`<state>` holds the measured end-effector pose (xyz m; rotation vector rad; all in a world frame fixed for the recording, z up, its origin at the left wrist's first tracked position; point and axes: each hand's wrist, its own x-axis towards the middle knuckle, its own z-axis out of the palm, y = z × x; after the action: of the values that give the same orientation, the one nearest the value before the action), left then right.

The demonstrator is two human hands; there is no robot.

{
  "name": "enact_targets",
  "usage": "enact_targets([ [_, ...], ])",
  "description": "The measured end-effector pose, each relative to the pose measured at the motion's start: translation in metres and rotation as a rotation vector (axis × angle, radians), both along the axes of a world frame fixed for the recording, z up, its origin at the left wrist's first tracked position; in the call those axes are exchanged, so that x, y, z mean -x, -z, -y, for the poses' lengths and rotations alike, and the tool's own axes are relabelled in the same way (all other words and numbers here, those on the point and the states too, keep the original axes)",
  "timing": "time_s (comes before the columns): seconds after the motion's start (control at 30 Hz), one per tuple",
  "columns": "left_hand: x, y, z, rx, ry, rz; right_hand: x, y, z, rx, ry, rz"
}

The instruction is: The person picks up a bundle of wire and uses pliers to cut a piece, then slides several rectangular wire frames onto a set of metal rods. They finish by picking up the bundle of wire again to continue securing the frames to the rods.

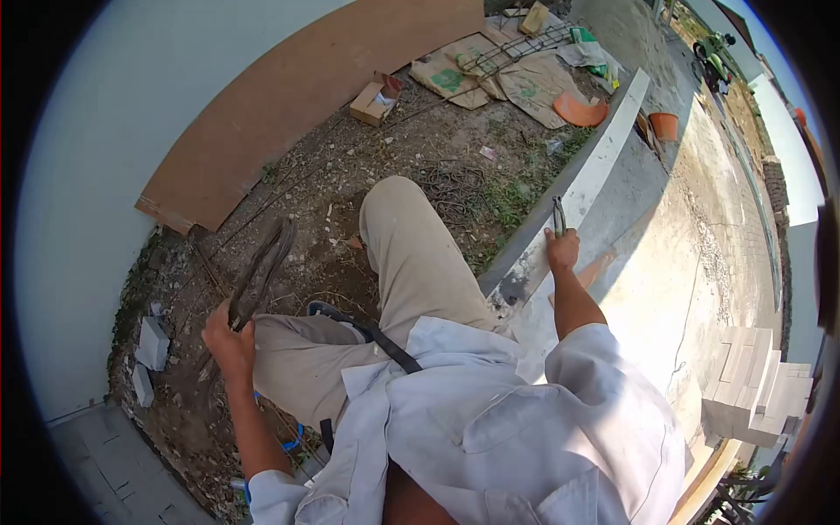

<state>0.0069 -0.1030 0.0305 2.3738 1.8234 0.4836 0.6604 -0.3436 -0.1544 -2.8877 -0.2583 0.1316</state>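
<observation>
- Left of centre, the left hand (pixel 229 341) has its fingers wrapped around the lower end of a long dark bent wire bundle (pixel 277 248), likely keeping the strands together.
- Right of centre, the right hand's (pixel 564 251) fingers close round slim grey metal pliers (pixel 559 213), head toward the frame's top; whether it rests on the pale concrete ledge (pixel 598 166), I cannot tell.
</observation>
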Motion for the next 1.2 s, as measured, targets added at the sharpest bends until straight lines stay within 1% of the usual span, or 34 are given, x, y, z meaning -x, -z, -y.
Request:
enact_targets([
  [0.07,-0.022,-0.013,0.000,0.017,0.079,0.003,0.010,-0.017,-0.016,0.072,-0.009,0.027],
  [0.13,-0.043,-0.022,-0.003,-0.015,0.166,-0.025,0.010,-0.027,-0.035,-0.231,-0.185,0.123],
  [0.17,-0.057,-0.027,-0.005,0.011,0.212,-0.029,0.009,-0.032,-0.049,-0.380,-0.275,0.167],
  [0.2,-0.074,-0.032,-0.007,0.046,0.267,-0.035,0.023,-0.061,-0.069,-0.556,-0.451,0.132],
  [0.23,-0.092,-0.036,-0.008,0.043,0.340,-0.033,0.058,-0.115,-0.086,-0.721,-0.613,0.093],
  [0.27,-0.113,-0.039,-0.010,0.046,0.430,-0.033,0.091,-0.163,-0.098,-0.768,-0.843,0.053],
  [0.33,-0.161,-0.048,-0.009,0.039,0.578,-0.031,0.153,-0.241,-0.109,-0.634,-1.307,0.096],
  [0.4,-0.206,-0.057,-0.006,0.019,0.712,-0.020,0.195,-0.258,-0.111,-0.452,-1.542,0.238],
  [0.5,-0.256,-0.059,0.001,0.004,0.862,-0.017,0.216,-0.231,-0.105,-0.204,-1.578,0.117],
  [0.6,-0.285,-0.051,0.006,0.012,0.980,-0.030,0.195,-0.211,-0.095,-0.254,-1.411,-0.090],
  [0.7,-0.305,-0.035,0.011,0.048,1.019,-0.073,0.182,-0.200,-0.080,-0.356,-1.344,-0.125],
  [0.8,-0.320,-0.027,0.015,0.106,1.046,-0.019,0.165,-0.186,-0.068,-0.550,-1.225,-0.258],
  [0.9,-0.323,-0.057,0.022,-0.120,1.037,0.099,0.111,-0.171,-0.056,-0.471,-1.044,-0.059],
  [0.97,-0.308,-0.060,0.013,-0.055,0.955,0.093,0.057,-0.143,-0.043,-0.398,-0.827,0.081],
  [1.03,-0.284,-0.059,-0.002,-0.011,0.869,0.082,0.003,-0.117,-0.027,-0.320,-0.615,0.126],
  [1.1,-0.259,-0.057,-0.016,0.022,0.786,0.062,-0.048,-0.080,-0.008,-0.248,-0.456,0.184],
  [1.2,-0.227,-0.062,-0.030,0.112,0.676,0.121,-0.094,-0.034,0.014,-0.053,-0.359,0.148],
])
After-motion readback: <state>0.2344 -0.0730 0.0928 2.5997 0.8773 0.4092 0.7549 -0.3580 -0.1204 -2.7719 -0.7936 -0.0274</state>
